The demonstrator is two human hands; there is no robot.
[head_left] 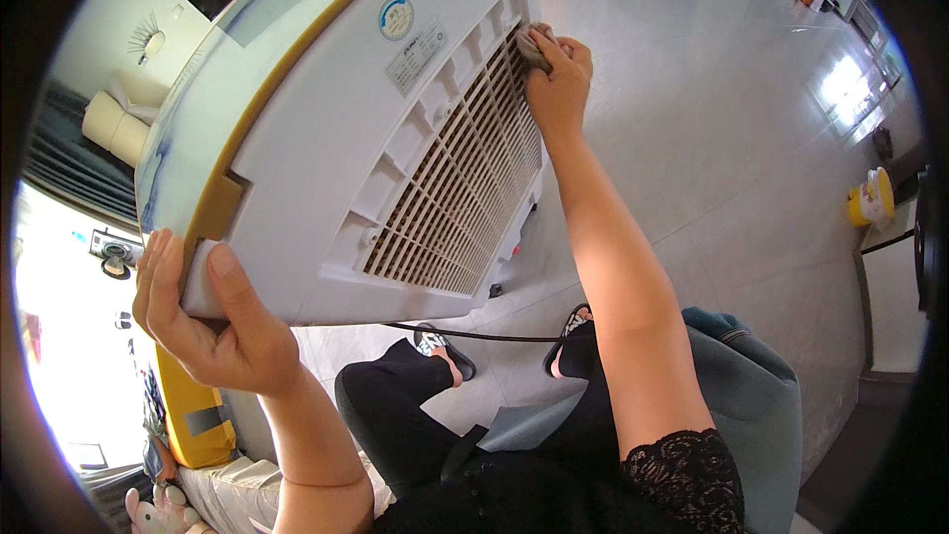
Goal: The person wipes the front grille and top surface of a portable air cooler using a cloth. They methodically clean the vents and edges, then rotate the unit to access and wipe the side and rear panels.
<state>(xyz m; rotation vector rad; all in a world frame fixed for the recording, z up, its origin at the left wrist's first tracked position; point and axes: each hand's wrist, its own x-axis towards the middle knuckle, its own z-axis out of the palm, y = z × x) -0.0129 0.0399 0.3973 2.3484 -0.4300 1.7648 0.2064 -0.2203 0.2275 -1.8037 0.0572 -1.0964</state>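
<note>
A large white appliance like an air cooler (pixel 297 208) stands tilted in front of me, its slatted grille (pixel 450 188) facing my right side. My left hand (pixel 213 321) grips its near left corner, thumb on one side and fingers round the other. At the far upper end of the grille, my right hand (pixel 560 84) is closed on a crumpled greyish-brown cloth (pixel 532 47), pressed against the slats and frame. A round blue-and-white sticker (pixel 395 18) and a grey label (pixel 416 55) are on the casing above the grille.
Beyond the cooler runs a marbled surface with a gold edge (pixel 287 64). A black cable (pixel 484 336) crosses near my feet. I sit on a blue-grey chair (pixel 741 396); a yellow bucket (pixel 872 200) stands at the right. A plush toy (pixel 158 511) lies at lower left.
</note>
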